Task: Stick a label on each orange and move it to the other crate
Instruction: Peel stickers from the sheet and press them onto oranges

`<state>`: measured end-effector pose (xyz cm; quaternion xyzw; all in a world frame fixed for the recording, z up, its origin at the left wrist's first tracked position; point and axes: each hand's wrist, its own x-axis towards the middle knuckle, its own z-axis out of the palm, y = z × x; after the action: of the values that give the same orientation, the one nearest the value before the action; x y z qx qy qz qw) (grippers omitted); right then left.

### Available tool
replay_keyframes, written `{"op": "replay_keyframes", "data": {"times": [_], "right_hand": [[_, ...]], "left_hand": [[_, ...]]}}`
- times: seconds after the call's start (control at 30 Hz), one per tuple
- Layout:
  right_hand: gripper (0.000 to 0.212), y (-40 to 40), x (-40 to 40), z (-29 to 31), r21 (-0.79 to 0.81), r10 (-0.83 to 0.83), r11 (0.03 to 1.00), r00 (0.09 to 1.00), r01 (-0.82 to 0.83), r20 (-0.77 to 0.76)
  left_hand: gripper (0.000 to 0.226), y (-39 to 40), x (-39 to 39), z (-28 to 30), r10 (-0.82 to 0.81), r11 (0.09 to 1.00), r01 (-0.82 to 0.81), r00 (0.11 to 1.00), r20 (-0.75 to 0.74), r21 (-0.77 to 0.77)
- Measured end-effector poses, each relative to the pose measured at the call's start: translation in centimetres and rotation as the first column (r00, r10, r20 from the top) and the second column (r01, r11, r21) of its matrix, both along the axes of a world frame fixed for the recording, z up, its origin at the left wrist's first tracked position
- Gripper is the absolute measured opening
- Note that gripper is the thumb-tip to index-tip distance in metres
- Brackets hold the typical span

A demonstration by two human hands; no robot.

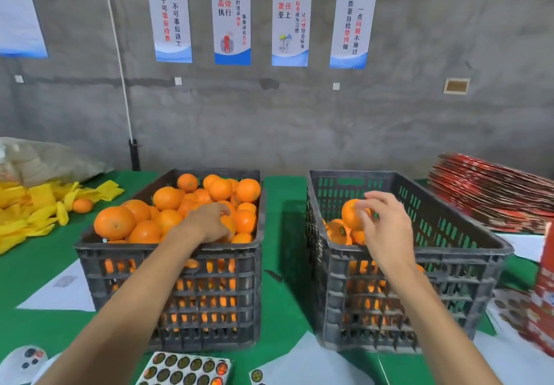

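Nearest is the label sheet (184,368) at the worktop (284,234) edge with plenty of stickers left, so I'd say this job's maybe a fifth done. Left hand (209,223) is curled down onto an orange in the heaped left crate (168,252), while right hand (386,223) pinches an orange (352,214) over the right crate (419,252), which only has a low layer. Decent green gap between crates, tall rims to clear, red cartons (491,193) crowding far right.
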<state>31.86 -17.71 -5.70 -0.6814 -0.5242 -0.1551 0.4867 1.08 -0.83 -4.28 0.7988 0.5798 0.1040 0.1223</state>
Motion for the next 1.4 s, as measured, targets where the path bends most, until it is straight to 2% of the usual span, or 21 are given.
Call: {"op": "replay_keyframes", "data": {"times": [0.17,0.27,0.3,0.37,0.43,0.5,0.57,0.67,0.77,0.83,0.93,1.03,1.13,1.2,1.27,1.4], "right_hand": [[0.021,-0.3,-0.6,0.5,0.113,0.057,0.992,0.995,-0.048,-0.083],[0.021,-1.0,-1.6,0.1,0.183,0.150,0.974,0.983,-0.130,-0.102],[0.021,-1.2,-2.1,-0.1,0.217,0.188,0.963,0.977,-0.163,-0.098],[0.020,-1.5,-3.4,-0.9,0.266,0.260,0.935,0.964,-0.235,-0.061],[0.018,-1.7,-5.0,-1.6,0.291,0.328,0.902,0.944,-0.317,0.011],[0.017,-1.8,-6.6,-2.8,0.291,0.401,0.868,0.914,-0.403,0.068],[0.017,-2.0,-8.2,-4.3,0.258,0.475,0.842,0.878,-0.473,0.062],[0.029,-2.7,-10.0,-6.5,0.143,0.617,0.786,0.777,-0.602,-0.122],[0.040,-3.8,-10.5,-9.0,0.086,0.674,0.725,0.679,-0.683,-0.291],[0.044,-4.8,-10.3,-11.3,0.071,0.662,0.726,0.667,-0.684,-0.342],[0.045,-6.4,-9.9,-14.9,0.013,0.609,0.752,0.687,-0.659,-0.396],[0.043,-7.5,-9.2,-18.1,-0.151,0.543,0.745,0.722,-0.650,-0.429],[0.031,-8.2,-8.0,-20.6,-0.359,0.507,0.671,0.754,-0.649,-0.418],[0.027,-8.4,-7.1,-22.1,-0.472,0.504,0.614,0.774,-0.633,-0.383],[0.033,-8.7,-6.8,-23.1,-0.509,0.545,0.580,0.767,-0.636,-0.337],[0.047,-8.5,-7.5,-23.3,-0.621,0.592,0.561,0.790,-0.548,-0.162]], "left_hand": [[0.074,1.1,-0.4,-1.1,0.018,0.996,-0.027,0.994,0.111,0.083],[0.073,-0.4,-0.8,-1.2,-0.037,0.943,-0.073,0.946,0.321,0.324],[0.072,-1.3,-1.0,-1.1,-0.071,0.915,-0.116,0.897,0.436,0.387],[0.069,-3.7,-1.0,-0.7,-0.158,0.907,-0.150,0.746,0.647,0.394],[0.068,-6.7,-0.5,-0.5,-0.215,0.950,-0.070,0.559,0.801,0.304],[0.073,-9.6,0.0,-1.0,-0.247,0.965,0.016,0.387,0.888,0.261],[0.079,-12.0,0.6,-2.3,-0.264,0.964,0.061,0.321,0.910,0.259],[0.070,-14.3,1.5,-5.2,-0.235,0.964,0.184,0.271,0.933,0.189],[0.060,-15.6,1.9,-8.4,-0.131,0.960,0.269,0.192,0.973,0.076],[0.061,-16.4,2.2,-10.9,-0.054,0.953,0.301,0.174,0.983,-0.001],[0.049,-17.6,2.9,-14.6,0.058,0.924,0.364,0.169,0.984,-0.117],[0.036,-17.8,3.7,-18.0,0.194,0.890,0.356,0.274,0.942,-0.286],[0.029,-17.4,4.2,-21.3,0.290,0.866,0.293,0.364,0.885,-0.404],[0.024,-17.1,4.4,-23.1,0.336,0.860,0.249,0.381,0.862,-0.445],[0.020,-16.7,4.5,-24.2,0.360,0.867,0.197,0.389,0.848,-0.458],[0.024,-15.8,4.6,-24.9,0.337,0.881,0.176,0.419,0.843,-0.439]]}}
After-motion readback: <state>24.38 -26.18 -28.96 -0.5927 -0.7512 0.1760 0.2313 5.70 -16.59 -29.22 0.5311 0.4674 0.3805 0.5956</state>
